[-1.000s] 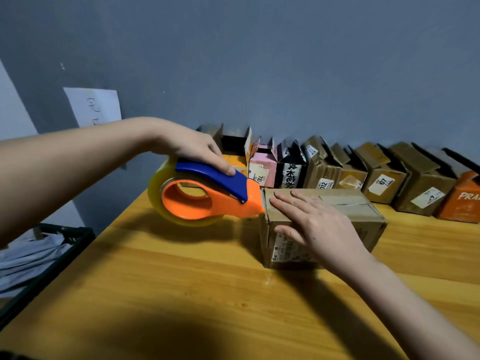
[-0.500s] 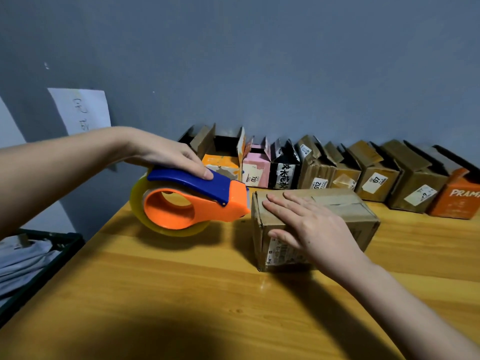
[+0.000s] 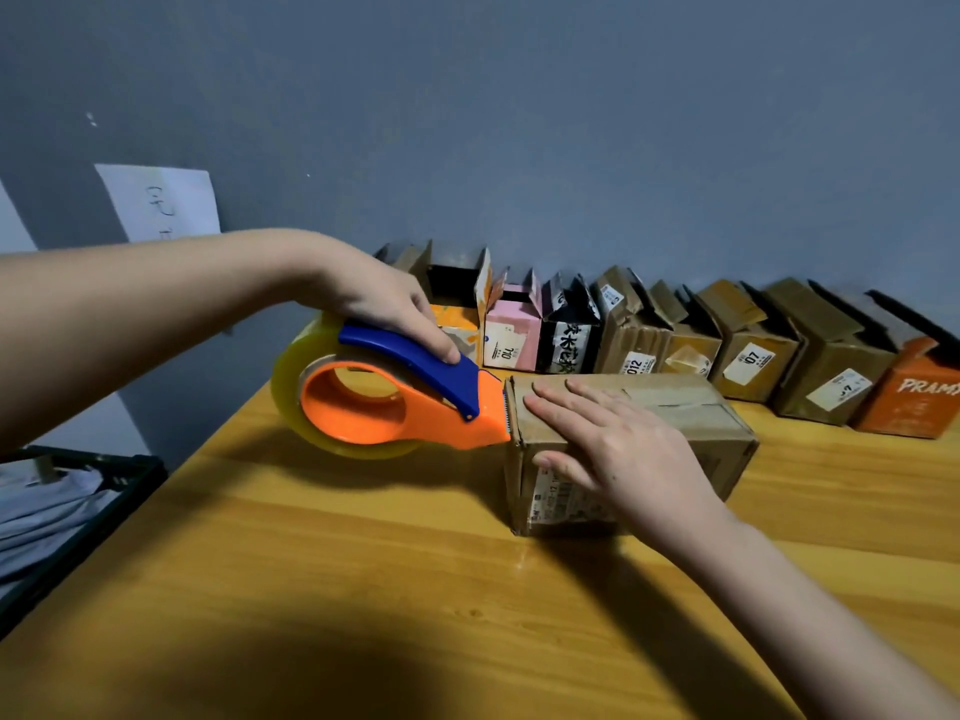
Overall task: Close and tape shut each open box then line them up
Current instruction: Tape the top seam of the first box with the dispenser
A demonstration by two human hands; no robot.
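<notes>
A brown cardboard box (image 3: 696, 423) lies on the wooden table (image 3: 363, 563) with its flaps closed. My right hand (image 3: 618, 449) presses flat on its top, thumb down over the near side. My left hand (image 3: 384, 304) grips an orange and blue tape dispenser (image 3: 395, 402) loaded with a clear tape roll. The dispenser's toothed blade touches the box's left end near the top edge. Along the wall stands a row of several boxes with open flaps: a pink one (image 3: 511, 330), a black one (image 3: 569, 335), brown ones (image 3: 753, 350) and an orange one (image 3: 909, 402).
A dark crate (image 3: 78, 517) holding grey cloth sits beyond the table's left edge. A white paper sheet (image 3: 161, 200) hangs on the grey wall. Bare wooden tabletop stretches in front of the box.
The dispenser's blade has closed the small gap to the box's left end and now touches it. My right hand stays pressed on the box top.
</notes>
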